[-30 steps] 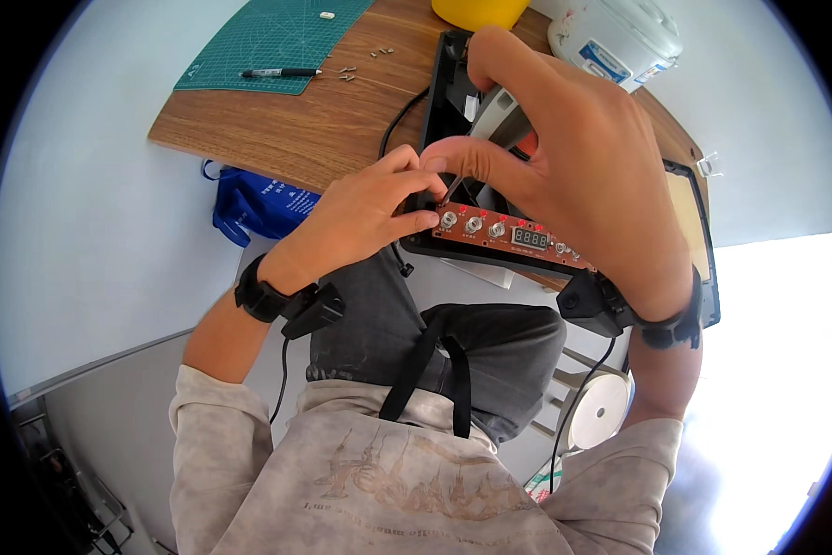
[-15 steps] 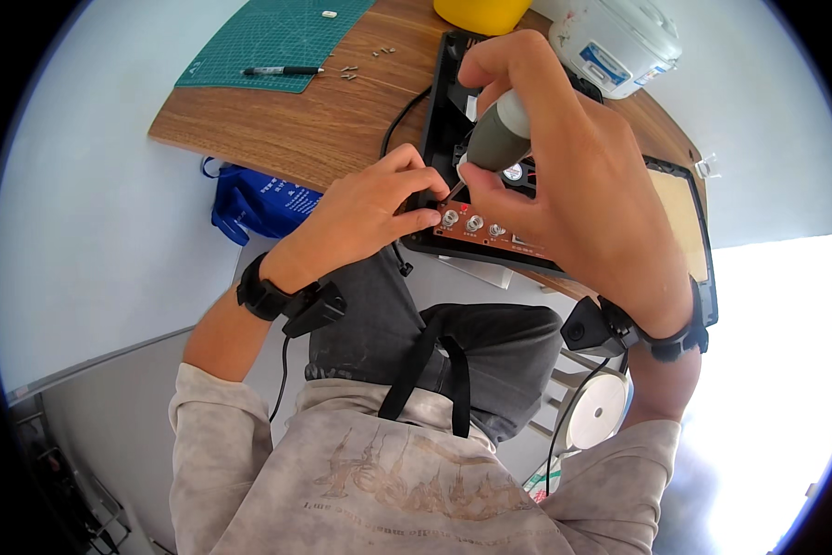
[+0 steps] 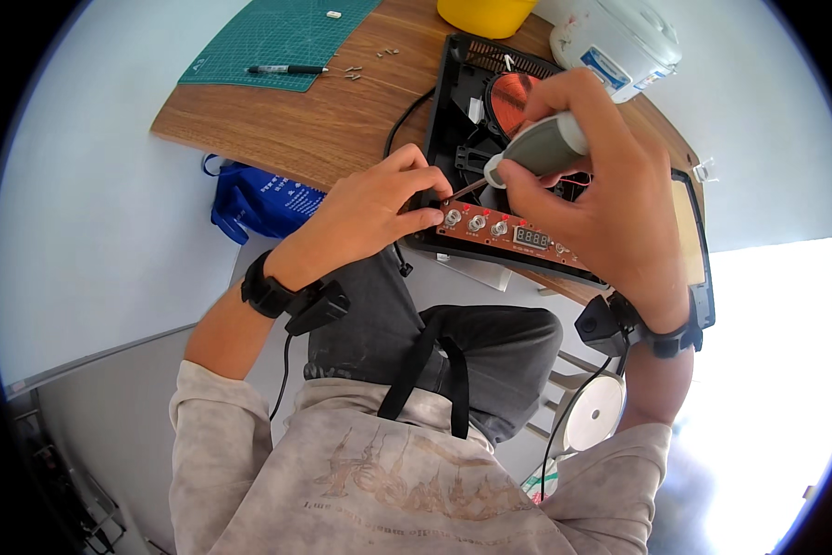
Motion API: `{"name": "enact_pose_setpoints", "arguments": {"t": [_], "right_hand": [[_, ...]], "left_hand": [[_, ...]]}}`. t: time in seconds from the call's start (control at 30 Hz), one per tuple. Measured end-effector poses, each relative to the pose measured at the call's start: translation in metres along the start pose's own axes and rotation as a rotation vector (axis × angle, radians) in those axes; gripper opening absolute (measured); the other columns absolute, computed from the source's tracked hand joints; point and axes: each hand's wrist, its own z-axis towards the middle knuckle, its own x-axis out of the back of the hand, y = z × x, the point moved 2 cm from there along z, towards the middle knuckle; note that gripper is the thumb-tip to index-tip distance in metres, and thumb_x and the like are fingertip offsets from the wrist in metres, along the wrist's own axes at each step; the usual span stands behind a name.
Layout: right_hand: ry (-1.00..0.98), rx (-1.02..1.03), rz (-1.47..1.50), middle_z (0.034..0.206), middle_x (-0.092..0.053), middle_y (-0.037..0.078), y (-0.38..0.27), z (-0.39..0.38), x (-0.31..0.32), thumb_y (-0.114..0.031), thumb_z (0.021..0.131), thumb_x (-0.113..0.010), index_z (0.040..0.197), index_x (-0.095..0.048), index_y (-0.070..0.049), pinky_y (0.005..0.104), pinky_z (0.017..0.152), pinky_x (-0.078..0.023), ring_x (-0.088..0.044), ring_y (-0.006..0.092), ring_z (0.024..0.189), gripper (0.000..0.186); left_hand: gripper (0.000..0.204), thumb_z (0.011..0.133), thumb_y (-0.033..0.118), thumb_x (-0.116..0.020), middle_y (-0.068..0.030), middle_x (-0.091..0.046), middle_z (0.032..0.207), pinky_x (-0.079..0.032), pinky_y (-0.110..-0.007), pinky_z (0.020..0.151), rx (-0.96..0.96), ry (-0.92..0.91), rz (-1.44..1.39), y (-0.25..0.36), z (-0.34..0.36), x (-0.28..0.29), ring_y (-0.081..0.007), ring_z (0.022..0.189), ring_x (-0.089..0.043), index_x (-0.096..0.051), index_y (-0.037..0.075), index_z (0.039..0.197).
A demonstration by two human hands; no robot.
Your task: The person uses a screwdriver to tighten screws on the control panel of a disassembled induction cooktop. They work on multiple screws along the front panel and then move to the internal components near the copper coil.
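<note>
An opened induction cooker's black housing (image 3: 451,102) lies on the table, its copper coil (image 3: 510,100) showing in part behind my right hand. Along its near edge runs a brown circuit board (image 3: 501,229) with round buttons and a small digit display. My right hand (image 3: 610,190) is closed around the grey handle of a screwdriver (image 3: 541,148), tilted so its shaft points down to the left. The tip reaches the board's left end, beside the fingers of my left hand (image 3: 369,208). Those fingers are pinched together at that corner; whatever is between them is too small to make out.
A green cutting mat (image 3: 272,42) with a black pen (image 3: 286,69) lies at the far left. Several small screws (image 3: 353,72) are scattered beside it. A yellow container (image 3: 485,14) and a white appliance (image 3: 610,42) stand at the back. A blue bag (image 3: 258,202) hangs below the table's left edge.
My right hand has swung down and to the right, leaning the screwdriver over further. More of the coil and the display now show. My left hand stays nearly in place.
</note>
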Motion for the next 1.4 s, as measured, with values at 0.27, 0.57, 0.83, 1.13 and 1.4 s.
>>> {"name": "enact_pose_setpoints", "arguments": {"t": [0.27, 0.57, 0.83, 1.13, 1.4], "right_hand": [[0.163, -0.091, 0.149, 0.081, -0.070, 0.007, 0.018, -0.019, -0.006, -0.008, 0.081, -0.080, 0.105, -0.056, -0.007, 0.0297, 0.067, -0.060, -0.072, 0.0179, 0.072, 0.034], [0.172, -0.179, 0.201, 0.088, -0.071, 0.008, 0.026, -0.030, -0.006, -0.008, 0.081, -0.080, 0.107, -0.056, -0.007, 0.0299, 0.071, -0.060, -0.075, 0.0175, 0.078, 0.035], [0.143, -0.143, 0.266, 0.090, -0.070, 0.008, 0.031, -0.028, -0.005, -0.004, 0.082, -0.077, 0.108, -0.056, -0.006, 0.0311, 0.076, -0.060, -0.075, 0.0186, 0.084, 0.033], [0.082, -0.117, 0.249, 0.096, -0.070, 0.008, 0.032, -0.018, -0.004, -0.003, 0.084, -0.076, 0.112, -0.058, -0.006, 0.0306, 0.079, -0.059, -0.071, 0.0175, 0.084, 0.034], [0.057, -0.107, -0.102, 0.081, -0.070, 0.006, 0.012, -0.014, 0.002, -0.020, 0.086, -0.084, 0.106, -0.061, -0.008, 0.0268, 0.065, -0.055, -0.067, 0.0112, 0.070, 0.033]], "left_hand": [[0.026, 0.095, 0.025, -0.073, -0.0010, -0.052, 0.108, -0.049, -0.032, 0.074, 0.010, 0.010, 0.006, -0.001, 0.001, -0.002, -0.0162, 0.080, -0.059, -0.066, 0.012, 0.116], [0.025, 0.095, 0.024, -0.073, -0.0011, -0.052, 0.107, -0.049, -0.032, 0.073, 0.000, 0.008, -0.001, -0.004, 0.001, -0.002, -0.0155, 0.080, -0.058, -0.067, 0.011, 0.115], [0.024, 0.095, 0.024, -0.073, -0.0010, -0.052, 0.107, -0.049, -0.032, 0.073, 0.004, 0.004, 0.003, -0.002, 0.001, -0.002, -0.0153, 0.080, -0.058, -0.067, 0.012, 0.115], [0.023, 0.096, 0.024, -0.071, -0.0008, -0.052, 0.108, -0.048, -0.031, 0.074, -0.002, 0.009, -0.008, -0.004, 0.001, -0.003, -0.0150, 0.081, -0.058, -0.067, 0.012, 0.115], [0.024, 0.096, 0.025, -0.072, -0.0010, -0.052, 0.108, -0.049, -0.032, 0.074, -0.012, 0.014, -0.008, -0.004, 0.000, -0.003, -0.0155, 0.081, -0.059, -0.066, 0.011, 0.115]]}}
